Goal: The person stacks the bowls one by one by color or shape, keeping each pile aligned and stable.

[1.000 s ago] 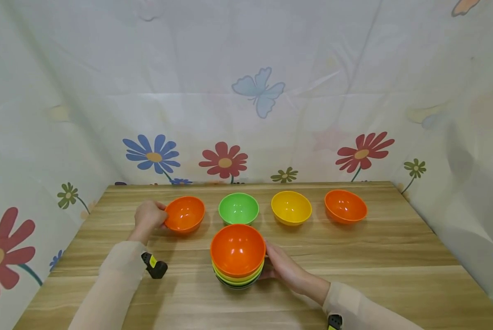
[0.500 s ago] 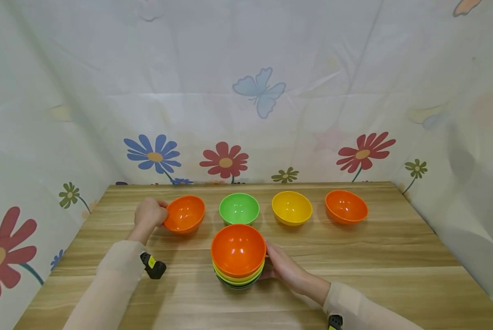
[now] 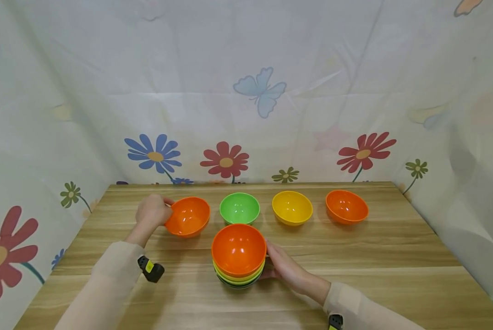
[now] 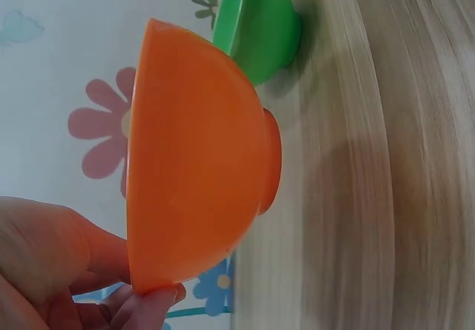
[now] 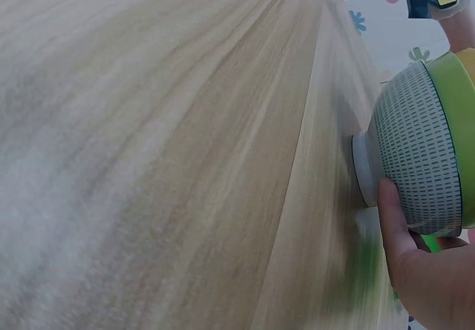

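On the left, my left hand (image 3: 153,211) pinches the rim of an orange bowl (image 3: 188,217), thumb on one side and fingertips on the other. That bowl's foot is off the table in the left wrist view, with a shadow beside it. At the centre, my right hand (image 3: 287,268) grips the side of a stack of nested bowls (image 3: 239,251). The stack has an orange bowl on top, yellow and green rims below, and a white bowl with dark dashes (image 5: 412,148) at the bottom. The thumb (image 5: 395,219) lies against that patterned bowl near its foot.
Along the back of the wooden table (image 3: 395,256) stand a green bowl (image 3: 239,207), a yellow bowl (image 3: 292,208) and another orange bowl (image 3: 346,207). The green one is just behind the stack. A flowered curtain (image 3: 188,91) hangs behind and at both sides.
My left hand has drawn the left orange bowl slightly right and nearer, and it now looks lifted. The right hand and the stack stay in place.
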Motion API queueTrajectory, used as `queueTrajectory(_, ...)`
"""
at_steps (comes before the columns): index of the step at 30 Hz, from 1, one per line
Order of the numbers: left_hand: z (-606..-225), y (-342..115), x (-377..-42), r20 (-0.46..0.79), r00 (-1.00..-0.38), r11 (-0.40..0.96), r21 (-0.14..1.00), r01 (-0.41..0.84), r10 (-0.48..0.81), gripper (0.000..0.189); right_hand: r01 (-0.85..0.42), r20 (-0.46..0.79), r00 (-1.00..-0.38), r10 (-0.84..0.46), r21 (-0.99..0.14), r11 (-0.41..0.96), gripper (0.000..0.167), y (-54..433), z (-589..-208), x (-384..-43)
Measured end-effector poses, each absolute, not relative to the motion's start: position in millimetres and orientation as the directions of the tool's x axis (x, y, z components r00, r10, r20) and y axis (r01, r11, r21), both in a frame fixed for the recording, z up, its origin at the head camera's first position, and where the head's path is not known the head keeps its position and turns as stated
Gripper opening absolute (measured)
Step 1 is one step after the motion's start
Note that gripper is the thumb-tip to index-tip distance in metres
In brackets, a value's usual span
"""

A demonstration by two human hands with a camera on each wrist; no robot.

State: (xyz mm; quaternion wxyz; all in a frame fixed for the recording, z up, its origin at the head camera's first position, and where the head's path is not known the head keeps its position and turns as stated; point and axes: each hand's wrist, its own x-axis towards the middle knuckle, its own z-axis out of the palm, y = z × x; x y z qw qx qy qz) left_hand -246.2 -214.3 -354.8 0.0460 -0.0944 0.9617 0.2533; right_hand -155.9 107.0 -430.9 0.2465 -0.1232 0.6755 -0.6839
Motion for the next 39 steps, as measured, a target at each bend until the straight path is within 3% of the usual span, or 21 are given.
queueTrajectory(19,-324,-193,-225,0.009,-0.999,0.893,0.449,-0.028,-0.036,0.031,0.161,-0.155,-0.844,-0.514,-0.986,0.035,0.064,107,-429,-155)
queueTrajectory(27,-312,-185,-219,0.043,-0.999,0.900,0.435,0.012,-0.007,0.030,0.152,-0.151,-0.843,-0.516,-0.988,0.040,0.056,108,-428,-155)
queueTrajectory(39,-303,-171,-209,0.118,-0.991,0.897,0.427,0.115,0.071,0.026,0.156,-0.148,-0.847,-0.511,-0.987,0.026,0.064,106,-429,-155)
